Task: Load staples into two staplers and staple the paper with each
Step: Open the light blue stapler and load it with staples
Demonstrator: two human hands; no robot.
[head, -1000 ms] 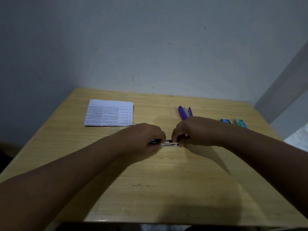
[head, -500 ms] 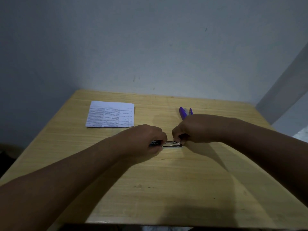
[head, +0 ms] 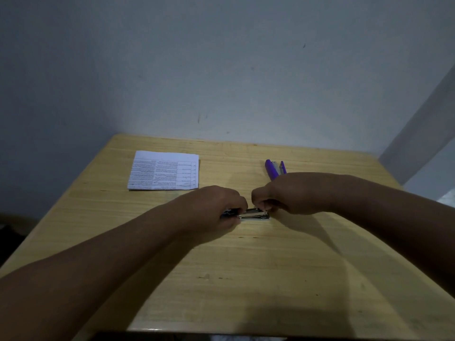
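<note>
Head view: a small stapler (head: 251, 214) lies mid-desk, its long axis running left-right, roughly parallel to the near edge of the desk (head: 270, 291). The metal staple channel shows in the gap between the two hands. The left hand (head: 216, 207) grips the stapler's left, dark end, fingers curled round it and pinning it to the desk. The right hand (head: 283, 193) sits just beside the channel's right end, fingers curled in a pinch right at the metal; it likely holds a staple strip, but the strip is too small to make out. Key relation: the channel opens toward the right hand, so feeding probably runs right to left along that axis while the left hand braces. Both hands are at the stapler; the right is the working one. The purple stapler (head: 272, 169) lies toward the far right corner, just behind the right hand, partly hidden by it, long axis pointing to the far edge. The paper (head: 163, 171) lies flat toward the far left corner, well apart from both hands, untouched.
</note>
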